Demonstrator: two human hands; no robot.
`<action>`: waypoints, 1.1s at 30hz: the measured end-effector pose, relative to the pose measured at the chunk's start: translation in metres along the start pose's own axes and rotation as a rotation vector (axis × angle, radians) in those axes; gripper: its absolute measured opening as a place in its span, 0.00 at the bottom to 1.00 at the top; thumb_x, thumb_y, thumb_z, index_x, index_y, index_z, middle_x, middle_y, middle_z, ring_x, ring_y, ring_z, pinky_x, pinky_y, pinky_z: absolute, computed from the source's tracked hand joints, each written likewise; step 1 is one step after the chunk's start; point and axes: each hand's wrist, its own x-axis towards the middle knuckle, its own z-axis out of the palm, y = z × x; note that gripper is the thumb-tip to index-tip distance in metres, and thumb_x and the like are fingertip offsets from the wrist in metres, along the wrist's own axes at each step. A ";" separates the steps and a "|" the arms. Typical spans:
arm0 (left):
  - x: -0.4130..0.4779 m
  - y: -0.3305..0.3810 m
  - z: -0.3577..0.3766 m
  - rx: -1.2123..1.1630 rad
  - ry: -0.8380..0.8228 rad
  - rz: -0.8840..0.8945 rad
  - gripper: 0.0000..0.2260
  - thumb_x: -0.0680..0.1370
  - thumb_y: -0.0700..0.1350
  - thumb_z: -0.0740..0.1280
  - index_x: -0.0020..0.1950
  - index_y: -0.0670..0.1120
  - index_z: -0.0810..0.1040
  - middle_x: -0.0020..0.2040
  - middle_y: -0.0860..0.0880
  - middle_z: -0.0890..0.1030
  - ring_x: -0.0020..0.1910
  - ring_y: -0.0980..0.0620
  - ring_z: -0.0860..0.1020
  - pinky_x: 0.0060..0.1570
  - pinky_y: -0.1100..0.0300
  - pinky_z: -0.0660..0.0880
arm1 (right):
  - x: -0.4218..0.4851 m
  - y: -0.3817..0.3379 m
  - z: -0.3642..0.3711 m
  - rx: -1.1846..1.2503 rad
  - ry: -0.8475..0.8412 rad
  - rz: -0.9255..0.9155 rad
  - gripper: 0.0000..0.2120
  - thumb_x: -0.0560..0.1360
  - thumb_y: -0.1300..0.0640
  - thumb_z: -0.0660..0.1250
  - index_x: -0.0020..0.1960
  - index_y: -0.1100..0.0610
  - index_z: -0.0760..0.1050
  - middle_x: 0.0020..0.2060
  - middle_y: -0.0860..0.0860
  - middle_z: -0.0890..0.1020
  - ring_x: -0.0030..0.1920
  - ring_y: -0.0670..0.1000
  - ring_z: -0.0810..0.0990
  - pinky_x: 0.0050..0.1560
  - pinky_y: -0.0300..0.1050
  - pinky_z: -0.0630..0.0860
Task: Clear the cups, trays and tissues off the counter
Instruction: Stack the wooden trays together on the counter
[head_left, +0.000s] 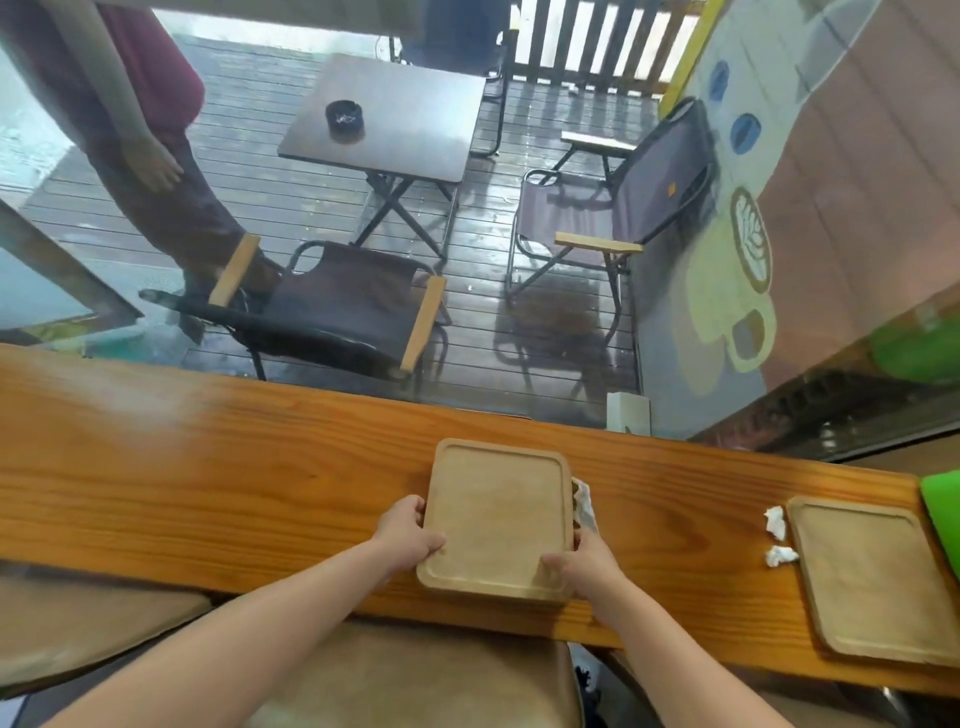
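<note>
Tray (497, 514), a pale wooden one, sits at the middle of the long wooden counter (208, 467), gripped on both sides: the left hand (408, 532) clamps its near-left edge, the right hand (584, 564) its near-right corner, thumbs on top. Something white and crumpled, hard to tell what, peeks out along its 3 o'clock edge. A second tray (872, 577) lies well off at 3 o'clock, with two tissue wads (777, 538) just beside its left edge. A white box (628, 413) stands at 1 o'clock by the glass.
</note>
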 end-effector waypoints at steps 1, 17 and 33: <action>0.002 -0.001 0.001 0.028 0.009 0.000 0.29 0.75 0.44 0.73 0.74 0.45 0.66 0.69 0.45 0.74 0.65 0.46 0.75 0.57 0.54 0.75 | 0.000 -0.001 0.001 -0.010 0.008 0.000 0.20 0.76 0.61 0.71 0.66 0.58 0.71 0.56 0.54 0.81 0.57 0.55 0.80 0.58 0.53 0.81; 0.016 -0.010 0.018 0.197 0.002 0.092 0.08 0.75 0.46 0.73 0.52 0.49 0.79 0.48 0.53 0.81 0.46 0.53 0.80 0.39 0.62 0.77 | 0.004 -0.001 0.026 -0.122 0.242 0.050 0.23 0.75 0.53 0.66 0.69 0.52 0.70 0.67 0.58 0.69 0.68 0.60 0.68 0.69 0.57 0.69; 0.002 0.009 0.013 0.238 -0.052 0.041 0.04 0.77 0.47 0.68 0.50 0.49 0.79 0.47 0.50 0.83 0.45 0.52 0.81 0.42 0.57 0.81 | -0.010 0.017 0.003 -0.124 0.077 -0.064 0.14 0.75 0.55 0.65 0.61 0.51 0.75 0.53 0.50 0.82 0.52 0.52 0.80 0.52 0.46 0.79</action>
